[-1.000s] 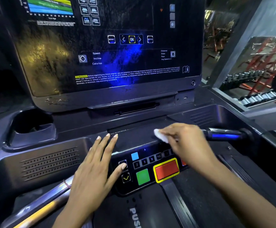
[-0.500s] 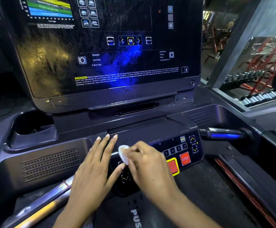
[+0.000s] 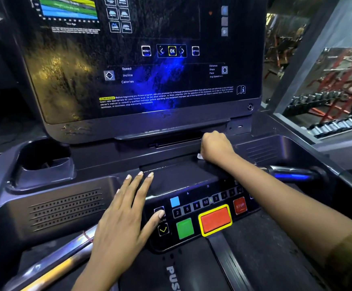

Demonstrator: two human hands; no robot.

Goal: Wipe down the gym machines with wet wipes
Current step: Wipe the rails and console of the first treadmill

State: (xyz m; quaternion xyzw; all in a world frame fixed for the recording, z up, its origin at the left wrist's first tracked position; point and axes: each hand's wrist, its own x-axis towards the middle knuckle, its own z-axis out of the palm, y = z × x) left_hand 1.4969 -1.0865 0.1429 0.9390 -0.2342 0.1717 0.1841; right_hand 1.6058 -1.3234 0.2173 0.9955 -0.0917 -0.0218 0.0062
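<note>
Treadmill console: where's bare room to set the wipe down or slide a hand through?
The flat dark panel between the fingertips of the left hand and the right hand, which grips the wet wipe, is bare. The side tray right of that hand and the cup holder look bare too. Crowded: the button pad, under the left thumb and right forearm.

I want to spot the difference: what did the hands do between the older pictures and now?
The right hand, gripping the white wipe, swept left across the button panel, then moved back and to the right, up to the ledge under the screen. It kept hold of the wipe throughout. The left hand stayed flat at the panel's left edge, fingers straight.
</note>
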